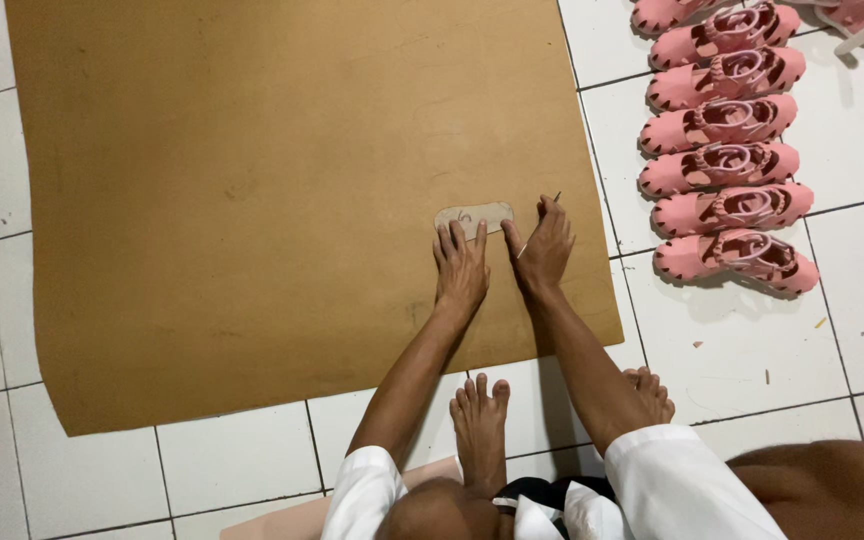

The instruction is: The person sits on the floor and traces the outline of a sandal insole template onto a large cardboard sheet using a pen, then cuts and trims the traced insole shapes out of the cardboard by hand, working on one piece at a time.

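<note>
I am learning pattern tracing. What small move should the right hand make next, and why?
Probably draw the thin pen along the right end of the small template. The left hand presses the template flat on the brown sheet, and the right hand holds the pen beside it.

White tiled floor (852,150), brown sheet (252,200), pink sandals (727,160)

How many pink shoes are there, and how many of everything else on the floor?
Pink shoes: 9, top ones cut off by the edge
Brown sheet: 1
Small template under the left hand: 1
Thin marking tool in the right hand: 1
Total: 12
</note>
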Available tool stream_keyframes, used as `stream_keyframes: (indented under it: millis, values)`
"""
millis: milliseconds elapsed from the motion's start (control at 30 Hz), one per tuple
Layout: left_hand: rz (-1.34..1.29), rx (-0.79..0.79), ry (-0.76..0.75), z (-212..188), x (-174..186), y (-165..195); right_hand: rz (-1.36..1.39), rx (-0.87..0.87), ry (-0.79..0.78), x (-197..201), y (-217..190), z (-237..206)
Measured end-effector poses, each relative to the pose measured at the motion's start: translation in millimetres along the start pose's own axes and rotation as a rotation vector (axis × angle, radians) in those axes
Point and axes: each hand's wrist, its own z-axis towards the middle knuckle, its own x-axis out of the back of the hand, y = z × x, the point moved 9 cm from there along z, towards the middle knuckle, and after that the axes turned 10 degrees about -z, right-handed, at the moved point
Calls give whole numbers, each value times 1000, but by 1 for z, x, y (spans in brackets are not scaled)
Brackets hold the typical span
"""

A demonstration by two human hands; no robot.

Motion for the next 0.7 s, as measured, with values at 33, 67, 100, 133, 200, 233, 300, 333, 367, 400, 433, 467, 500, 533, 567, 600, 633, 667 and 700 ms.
stream_keyframes:
  millis: [33,67,100,133,200,233,300,333,367,400,433,467,500,533,567,600,633,667,700]
  values:
    - [-1,-3,-1,1,0,0,-15,-4,3,1,0,0]
    - [14,-1,-26,2,-3,0,-31,-9,6,2,0,1]
    - [29,2,-51,3,-5,0,-47,-14,8,2,0,1]
    - [45,5,-76,4,-8,0,198,-143,12,2,13,2]
    - [77,8,-62,6,-7,1,688,-397,18,-5,38,1]
    - [91,7,-53,7,-7,2,761,-449,61,-2,47,4]
    - [82,-10,-17,8,-4,5,911,-549,143,3,62,10]
    - [80,-19,-5,7,-3,6,793,-438,108,9,57,20]
    - [78,-18,-9,7,-3,6,676,-327,73,14,49,30]
    - [76,-14,-10,8,-3,6,560,-213,38,16,38,40]
    - [75,-9,-11,8,-2,6,564,-185,-7,11,29,46]
    - [74,-10,-12,9,-2,6,568,-158,-53,6,19,51]
    - [73,-8,-11,9,-1,6,573,-129,-100,0,6,55]
    - [72,-5,-10,10,-1,6,586,-95,-149,-5,-7,58]
    - [52,5,2,12,1,5,598,-62,-196,-11,-21,60]
    - [32,14,11,13,1,5,610,-30,-245,-17,-33,61]
    - [12,22,20,13,2,4,581,8,-283,-21,-45,61]
    - [31,22,-2,14,0,4,552,47,-319,-25,-56,61]
    - [49,23,-22,15,-1,4,523,89,-355,-28,-66,63]
